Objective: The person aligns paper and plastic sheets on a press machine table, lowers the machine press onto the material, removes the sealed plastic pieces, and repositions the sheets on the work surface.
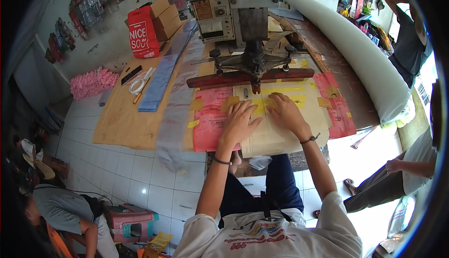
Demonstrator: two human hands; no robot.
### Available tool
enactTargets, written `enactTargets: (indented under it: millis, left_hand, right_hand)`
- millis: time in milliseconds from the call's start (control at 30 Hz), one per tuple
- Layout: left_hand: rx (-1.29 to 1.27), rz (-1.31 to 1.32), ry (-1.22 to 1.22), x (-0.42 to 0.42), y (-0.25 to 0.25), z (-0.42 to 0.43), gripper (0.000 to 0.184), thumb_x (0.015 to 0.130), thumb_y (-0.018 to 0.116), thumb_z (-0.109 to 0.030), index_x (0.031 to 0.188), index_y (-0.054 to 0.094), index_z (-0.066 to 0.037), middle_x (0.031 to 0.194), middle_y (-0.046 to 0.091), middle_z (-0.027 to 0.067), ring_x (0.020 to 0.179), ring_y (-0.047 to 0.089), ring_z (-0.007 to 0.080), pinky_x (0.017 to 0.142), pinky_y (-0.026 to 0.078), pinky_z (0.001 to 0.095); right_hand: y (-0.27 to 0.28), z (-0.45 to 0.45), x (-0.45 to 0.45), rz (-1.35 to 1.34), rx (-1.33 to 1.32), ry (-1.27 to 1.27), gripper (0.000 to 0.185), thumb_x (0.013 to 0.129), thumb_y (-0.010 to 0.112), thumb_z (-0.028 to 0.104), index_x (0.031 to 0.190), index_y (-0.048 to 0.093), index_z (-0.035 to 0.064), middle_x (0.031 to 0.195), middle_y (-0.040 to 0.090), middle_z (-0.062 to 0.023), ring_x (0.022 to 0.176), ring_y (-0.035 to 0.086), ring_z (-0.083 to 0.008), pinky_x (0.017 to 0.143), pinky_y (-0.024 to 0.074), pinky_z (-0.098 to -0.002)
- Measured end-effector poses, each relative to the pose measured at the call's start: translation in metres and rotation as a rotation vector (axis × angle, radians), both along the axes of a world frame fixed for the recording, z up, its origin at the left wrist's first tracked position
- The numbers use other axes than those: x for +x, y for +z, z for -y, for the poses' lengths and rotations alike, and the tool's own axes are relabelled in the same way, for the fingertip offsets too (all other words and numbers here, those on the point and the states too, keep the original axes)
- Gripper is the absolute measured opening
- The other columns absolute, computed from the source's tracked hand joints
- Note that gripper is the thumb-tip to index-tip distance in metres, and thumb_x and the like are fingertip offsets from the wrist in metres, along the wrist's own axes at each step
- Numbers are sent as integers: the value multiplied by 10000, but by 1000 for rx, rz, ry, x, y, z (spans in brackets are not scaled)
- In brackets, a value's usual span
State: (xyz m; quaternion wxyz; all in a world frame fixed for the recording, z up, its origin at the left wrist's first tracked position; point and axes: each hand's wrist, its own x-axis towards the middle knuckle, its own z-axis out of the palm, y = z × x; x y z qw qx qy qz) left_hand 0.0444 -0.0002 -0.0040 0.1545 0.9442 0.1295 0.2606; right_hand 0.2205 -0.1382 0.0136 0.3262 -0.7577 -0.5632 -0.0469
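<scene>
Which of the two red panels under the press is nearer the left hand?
The left red panel, right beside the left hand; the right red panel lies across the beige sheet, beyond the right hand.

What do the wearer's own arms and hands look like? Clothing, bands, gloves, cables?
Left hand and right hand: no gloves. Left wrist: dark bracelet with a small pale piece at one side. Right wrist: thin dark cord with a small knot or bead. Short, loose, pale sleeves; forearms uncovered. No cables visible on either arm.
</scene>
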Motion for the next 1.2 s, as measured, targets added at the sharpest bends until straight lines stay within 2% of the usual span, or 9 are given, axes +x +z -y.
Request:
enactTargets:
  millis: [200, 400, 500, 700, 800, 900, 1000, 1033, 1200]
  left_hand:
    - [-25, -14, -7, -4, -2, -1, 542, 961, 692, -386, 1375, 650, -39, 1498, 563, 133, 1415, 474, 302, 1186, 339, 461]
    - [-30, 4, -20, -4, 0, -2, 535, 954, 698, -377, 1365, 657, -37, 1492, 571, 139, 1408, 483, 312, 1180, 347, 460]
    - [-29, 8, -22, -4, 1, -2, 542, 951, 703, -377, 1364, 655, -30, 1501, 567, 148, 1412, 481, 321, 1184, 345, 460]
    - [-39, 65, -8, -4, -6, -2, 551, 956, 701, -399, 1370, 654, -38, 1519, 562, 127, 1415, 480, 315, 1186, 347, 470]
    - [-17, 49, 3, -3, -7, 0, 533, 940, 728, -396, 1338, 676, -45, 1498, 592, 102, 1411, 486, 306, 1185, 350, 472]
    - [-56, 50, -47, -6, 1, -1, 443, 908, 765, -376, 1238, 737, -83, 1409, 653, 75, 1365, 525, 289, 1168, 364, 464]
    - [-65, 28, -127, -10, 9, -2, 337, 876, 794, -354, 1123, 784, -124, 1300, 692, 48, 1302, 565, 274, 1141, 382, 450]
    - [-70, 46, -136, -10, 7, -2, 313, 872, 797, -346, 1099, 790, -131, 1277, 693, 46, 1286, 572, 270, 1135, 384, 448]
    - [-57, 80, -128, -11, 4, 0, 254, 861, 807, -319, 1049, 805, -147, 1224, 692, 45, 1250, 585, 264, 1126, 385, 444]
  right_hand:
    - [-27, -32, 26, 164, -58, 42, 493, 1047, 569, 362, 1396, 609, 16, 1566, 497, -239, 1479, 427, -430, 1236, 327, -497]
    - [-21, -25, 17, 152, -96, 24, 510, 1046, 568, 329, 1460, 578, 31, 1568, 492, -254, 1476, 431, -429, 1238, 318, -505]
    - [-23, -26, 13, 163, -51, -26, 477, 1045, 562, 353, 1426, 615, 72, 1542, 531, -227, 1463, 459, -405, 1230, 332, -511]
    - [-24, -14, 1, 250, -28, -73, 419, 1021, 604, 331, 1341, 672, 69, 1447, 612, -215, 1361, 562, -380, 1168, 403, -511]
    - [1, 7, -20, 166, -135, -68, 350, 999, 641, 314, 1234, 723, 68, 1325, 674, -187, 1251, 624, -347, 1074, 461, -501]
    - [41, 8, -18, 118, -503, -92, 303, 974, 677, 309, 1157, 747, 77, 1233, 700, -146, 1167, 648, -326, 995, 484, -482]
    - [5, -10, 13, 200, -114, -99, 322, 965, 691, 328, 1170, 741, 85, 1232, 703, -133, 1166, 648, -325, 986, 481, -469]
    - [4, -17, 20, 196, -140, -108, 351, 976, 687, 343, 1228, 712, 100, 1250, 693, -132, 1175, 638, -334, 1008, 470, -454]
    - [4, -30, 31, 124, -273, -115, 378, 932, 744, 392, 1176, 724, 104, 1242, 675, -117, 1210, 616, -340, 1024, 443, -514]
